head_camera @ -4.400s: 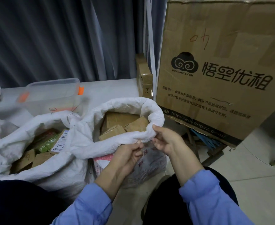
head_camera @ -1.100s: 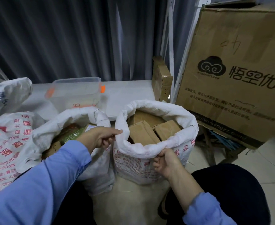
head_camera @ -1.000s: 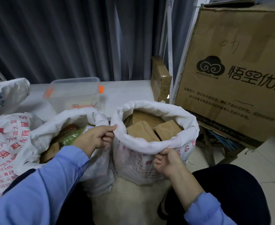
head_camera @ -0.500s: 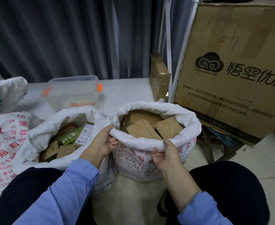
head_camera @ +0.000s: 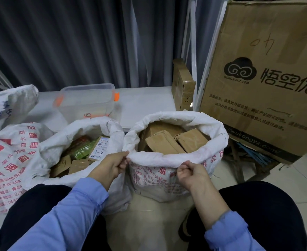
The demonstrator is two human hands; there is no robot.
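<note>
head view shows a white woven sack [head_camera: 158, 180] with red print standing upright on the floor [head_camera: 285, 178] between the person's knees, its top rolled into a thick cuff. brown cardboard parcels [head_camera: 164, 144] fill it. left hand [head_camera: 111, 164] and right hand [head_camera: 192, 173] each pinch the cuff's near side.

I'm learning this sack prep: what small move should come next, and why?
Probably roll the near rim of the sack outward another turn: the left hand and right hand both pinch it, and the boxes sit just below it.
</note>
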